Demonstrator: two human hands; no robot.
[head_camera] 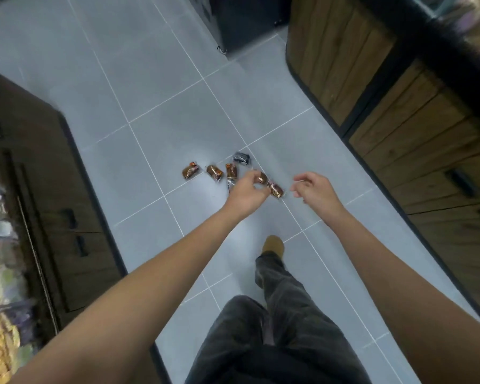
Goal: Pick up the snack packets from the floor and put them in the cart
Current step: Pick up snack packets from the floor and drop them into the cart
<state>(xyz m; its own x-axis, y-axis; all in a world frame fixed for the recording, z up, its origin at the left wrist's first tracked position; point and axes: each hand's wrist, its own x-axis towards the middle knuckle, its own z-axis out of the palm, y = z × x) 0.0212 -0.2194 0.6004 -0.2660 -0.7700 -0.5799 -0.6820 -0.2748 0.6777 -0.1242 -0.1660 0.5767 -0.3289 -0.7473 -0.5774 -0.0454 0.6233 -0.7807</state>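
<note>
Several small brown snack packets lie in a loose row on the grey tiled floor: one (190, 171) at the left, then two more (214, 172) (231, 171), and a dark packet (241, 157) behind them. Another pair of brown packets (276, 190) lies farther right. My left hand (245, 194) hangs above the row with loosely curled fingers and partly covers the packets beneath it; nothing shows in its grip. My right hand (316, 191) hovers just right of the last packet, fingers relaxed and holding nothing. No cart is in view.
Wooden shelf bases (416, 128) line the aisle's right side and a dark cabinet (53, 189) the left, with packaged goods (0, 342) at the lower left. A black unit (241, 20) stands at the far end. My leg and tan shoe (273, 245) are below the hands.
</note>
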